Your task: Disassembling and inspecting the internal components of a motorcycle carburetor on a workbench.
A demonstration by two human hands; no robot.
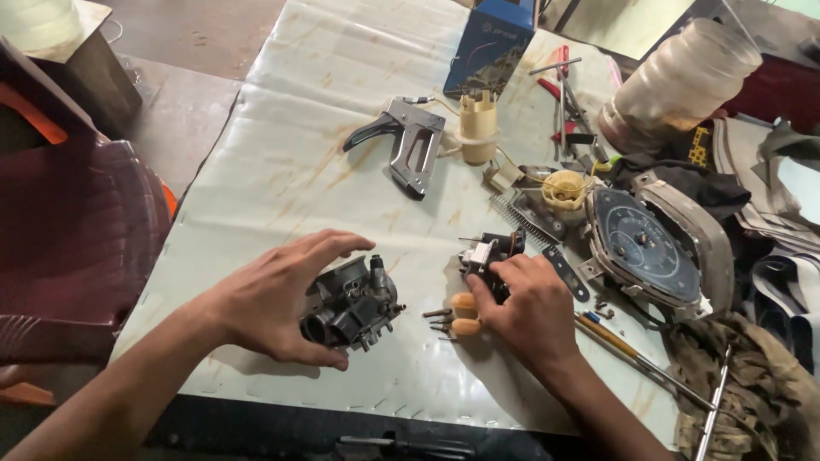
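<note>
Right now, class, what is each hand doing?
Left hand: closed around the dark carburettor.
Right hand: fingers on a small black part; grip cannot be told.

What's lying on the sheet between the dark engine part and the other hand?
Between the carburetor and the right hand, the head view shows small screwdrivers with orange handles.
</note>
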